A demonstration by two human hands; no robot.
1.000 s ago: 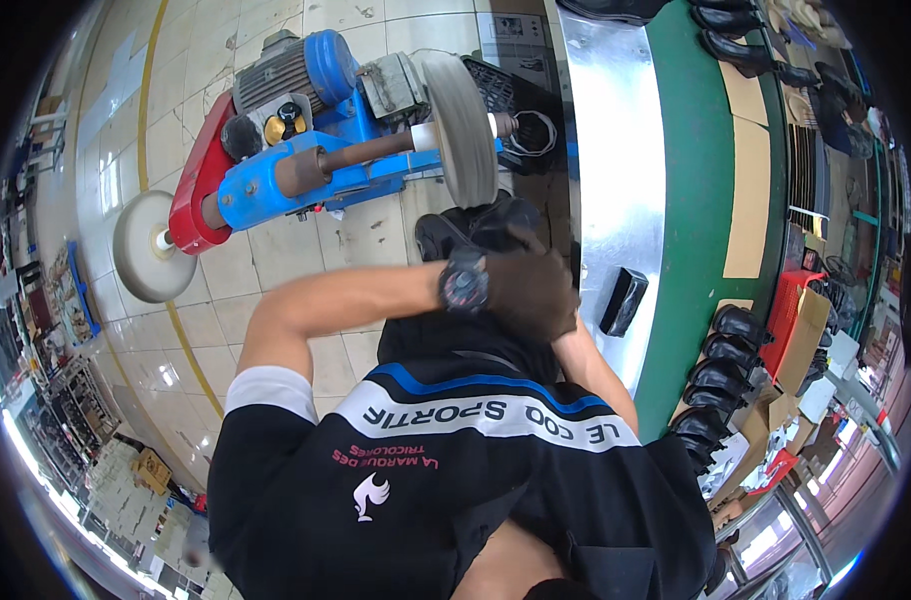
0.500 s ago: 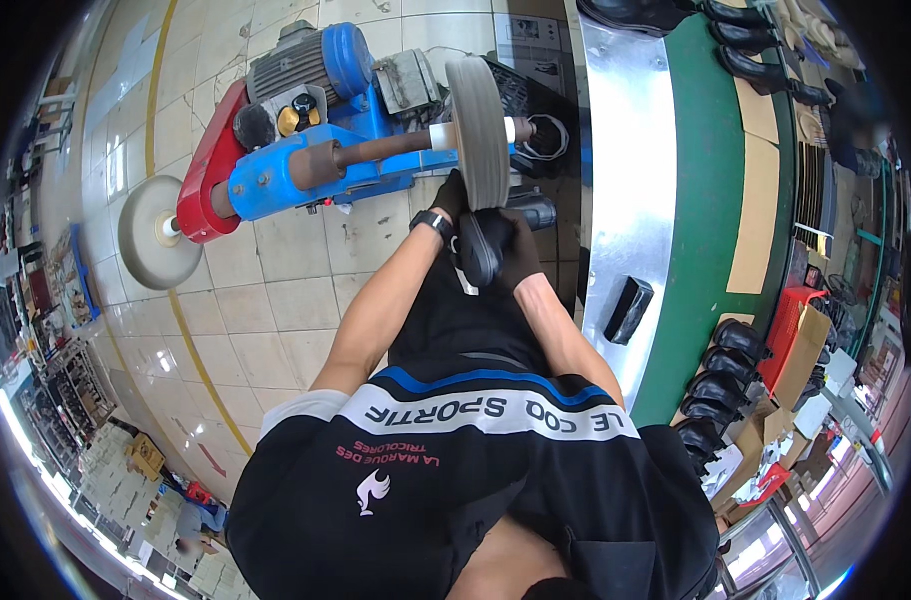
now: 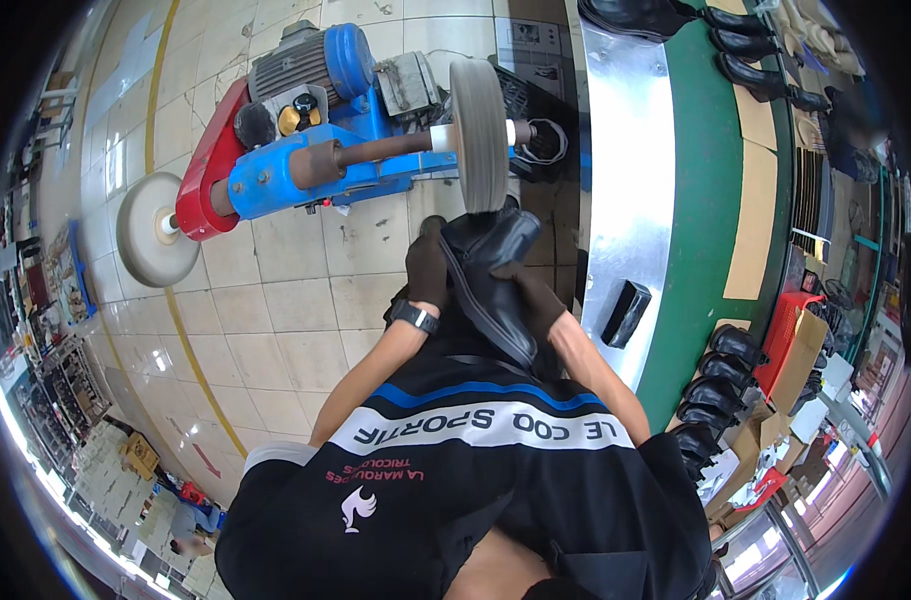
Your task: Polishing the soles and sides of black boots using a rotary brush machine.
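Observation:
A black leather boot [image 3: 493, 272] is held in front of me, its toe pointing up toward the grey buffing wheel [image 3: 479, 122] of a blue and red polishing machine [image 3: 306, 160]. My left hand [image 3: 428, 268], in a dark brown glove with a black watch at the wrist, grips the boot's left side. On the boot's right side sits my right hand [image 3: 529, 292], also gloved. The boot's toe is just below the wheel; contact is unclear.
A second, pale buffing disc [image 3: 156, 228] sits at the machine's left end. A steel-topped bench [image 3: 631, 200] with a green strip runs down the right, carrying a black block [image 3: 626, 313] and rows of black boots [image 3: 721, 370]. Tiled floor lies to the left.
The boot and both hands have moved forward and up from my chest toward the grey wheel. My left arm has stretched out.

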